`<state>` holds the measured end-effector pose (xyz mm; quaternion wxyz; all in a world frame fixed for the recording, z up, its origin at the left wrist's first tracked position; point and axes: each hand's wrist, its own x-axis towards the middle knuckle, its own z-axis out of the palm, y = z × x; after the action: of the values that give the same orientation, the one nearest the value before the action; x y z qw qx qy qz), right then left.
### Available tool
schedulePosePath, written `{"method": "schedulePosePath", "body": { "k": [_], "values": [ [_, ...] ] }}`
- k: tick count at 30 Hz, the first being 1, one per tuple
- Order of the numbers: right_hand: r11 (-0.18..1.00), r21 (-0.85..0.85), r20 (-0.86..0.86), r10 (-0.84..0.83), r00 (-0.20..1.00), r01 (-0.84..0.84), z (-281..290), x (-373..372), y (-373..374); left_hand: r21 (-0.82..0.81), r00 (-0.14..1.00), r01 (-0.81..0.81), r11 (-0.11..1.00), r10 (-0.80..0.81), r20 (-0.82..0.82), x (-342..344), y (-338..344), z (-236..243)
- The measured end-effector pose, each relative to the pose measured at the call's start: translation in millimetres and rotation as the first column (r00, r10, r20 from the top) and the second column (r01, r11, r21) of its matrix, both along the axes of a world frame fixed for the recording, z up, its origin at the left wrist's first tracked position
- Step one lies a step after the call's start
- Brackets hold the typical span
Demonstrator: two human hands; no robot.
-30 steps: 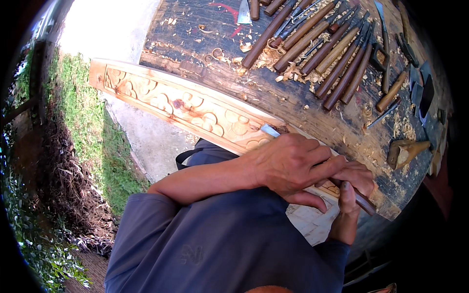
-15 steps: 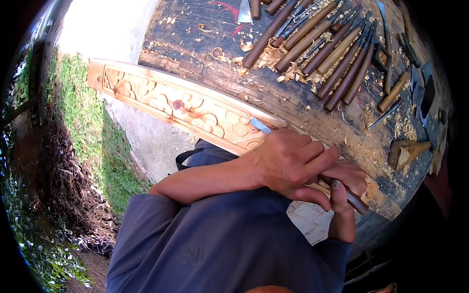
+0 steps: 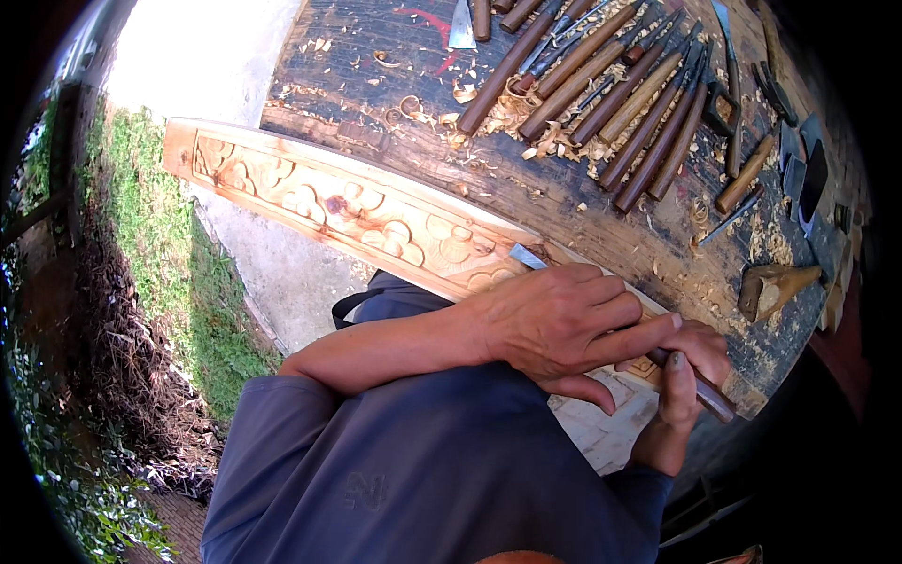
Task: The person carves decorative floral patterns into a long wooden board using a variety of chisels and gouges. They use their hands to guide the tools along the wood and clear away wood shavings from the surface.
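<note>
A long pale board (image 3: pixel 310 203) carved with rounded petal shapes lies slanting along the near edge of the bench. Over its right part is a chisel with a flat steel blade (image 3: pixel 525 255) and a dark wooden handle (image 3: pixel 710 399). My left hand (image 3: pixel 575 334) is closed over the chisel's middle, fingers bent and thumb sticking out below. My right hand (image 3: pixel 688 371) grips the handle behind it, its thumb up along the wood. The blade tip rests at the carved face, just left of my left hand's knuckles.
On the worn bench (image 3: pixel 357 85) lie several wooden-handled chisels (image 3: pixel 573 94) among curled shavings, a wooden mallet-like block (image 3: pixel 780 289) and metal blades (image 3: pixel 808 174) at the right. Beyond the board are pale paving (image 3: pixel 263 263) and grass (image 3: pixel 141 188).
The chisel and both hands moved slightly left along the board, then back to the right by now. Both hands stay on the tool.
</note>
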<state>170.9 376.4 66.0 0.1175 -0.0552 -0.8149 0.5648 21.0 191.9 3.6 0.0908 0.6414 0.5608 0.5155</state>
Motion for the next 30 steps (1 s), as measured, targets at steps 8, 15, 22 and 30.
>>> {"method": "schedulePosePath", "body": {
  "k": [8,15,22,30],
  "values": [
    [1.000,-0.025,0.044,-0.013,0.999,0.014,4,-10,-2,-0.023,0.998,0.005,1.000,-0.004,0.067,-2,0,2],
    [0.993,-0.121,-0.036,0.004,0.999,-0.008,-15,-4,-4,-0.099,0.997,0.012,0.995,-0.005,0.074,-2,0,4],
    [0.993,-0.112,-0.075,0.038,0.996,-0.046,-20,-8,-7,-0.140,0.998,-0.012,0.990,0.022,0.065,-3,-2,7],
    [0.985,-0.162,-0.072,0.055,0.996,-0.066,-27,-8,-8,-0.179,0.996,-0.052,0.983,0.064,0.066,-3,-3,10]
  ]
}}
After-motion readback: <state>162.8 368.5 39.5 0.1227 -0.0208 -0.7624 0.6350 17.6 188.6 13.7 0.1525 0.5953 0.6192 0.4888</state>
